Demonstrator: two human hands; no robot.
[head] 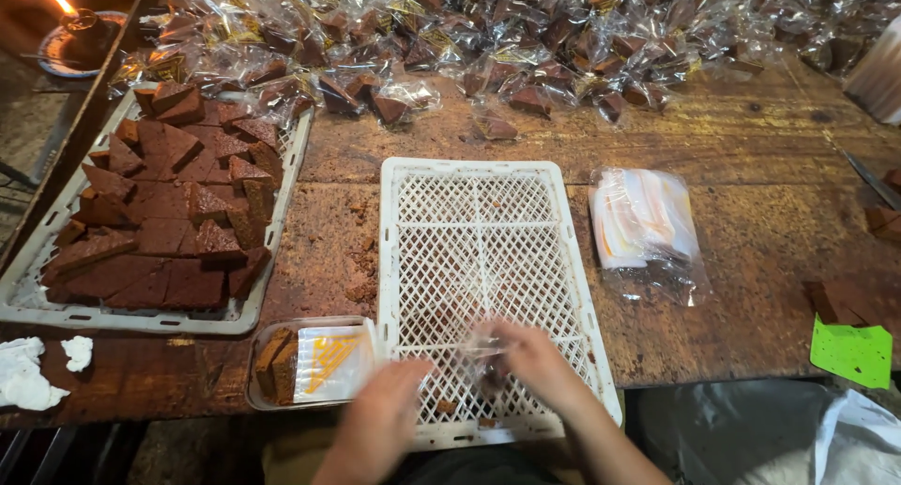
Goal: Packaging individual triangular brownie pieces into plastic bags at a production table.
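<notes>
**Two hands, one clear wrapper over the white tray**

Two hands work low in the frame, just above the near end of the empty white tray (488, 250). The right hand (535, 358) pinches a thin clear wrapper (483, 340) between closed fingers; the film is blurred, so whether a cake piece is already inside cannot be told. The left hand (380, 419) sits just beside it, fingers loosely curled toward the same film; motion blur hides whether it truly grips it.

At the left of the frame a second tray (23, 297) is packed with brown cake wedges (169, 213). Near the left hand, at lower centre-left, a small clear tub (352, 327) holds a few wedges and a printed bag. A stack of flat wrappers (643, 222) lies right of the white tray, and wrapped pieces (488, 35) crowd the top of the frame.

To do this step well, it seems wise to hold the film by its edges only, open the mouth fully with both hands before anything goes in, and keep it over the tray so crumbs fall through the mesh rather than onto the wooden table (760, 138). Sticky fingers would likely cloud the film.
</notes>
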